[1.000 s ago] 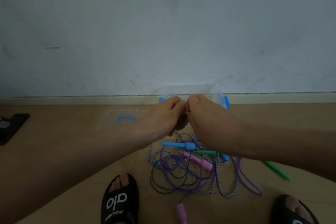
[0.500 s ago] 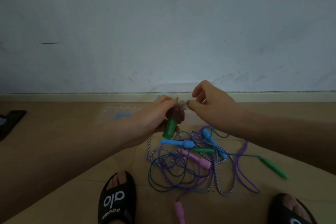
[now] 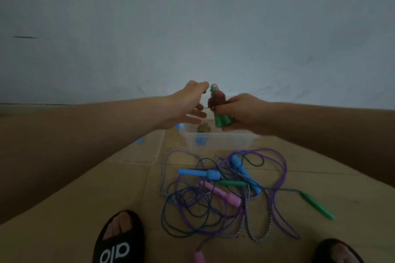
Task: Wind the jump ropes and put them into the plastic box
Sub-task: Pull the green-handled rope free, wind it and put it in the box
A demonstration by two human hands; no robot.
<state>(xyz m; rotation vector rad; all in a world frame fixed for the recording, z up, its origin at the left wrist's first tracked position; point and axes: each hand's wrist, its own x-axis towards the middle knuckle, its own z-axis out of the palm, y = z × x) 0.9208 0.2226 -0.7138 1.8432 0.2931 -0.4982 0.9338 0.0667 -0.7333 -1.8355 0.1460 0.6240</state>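
Note:
My right hand (image 3: 243,114) grips a wound jump rope (image 3: 218,104), a dark red cord wrapped round two green handles, held just above the clear plastic box (image 3: 215,142). My left hand (image 3: 188,105) is beside the bundle with its fingers spread, thumb and forefinger near the bundle's top. Inside the box lies a wound yellowish rope (image 3: 204,128) with a blue handle. On the floor in front lies a tangle of ropes (image 3: 213,194) with blue (image 3: 199,174), pink (image 3: 223,194) and green (image 3: 317,205) handles.
The box's clear lid (image 3: 147,152) lies on the floor to the left of the box. A grey wall rises right behind the box. My feet in black sandals (image 3: 119,239) (image 3: 339,252) stand either side of the tangle. A loose pink handle (image 3: 199,257) lies at the bottom edge.
The wound bundle has passed from my left hand to my right hand. Both hands have moved forward and up over the box, and my left hand's fingers have spread.

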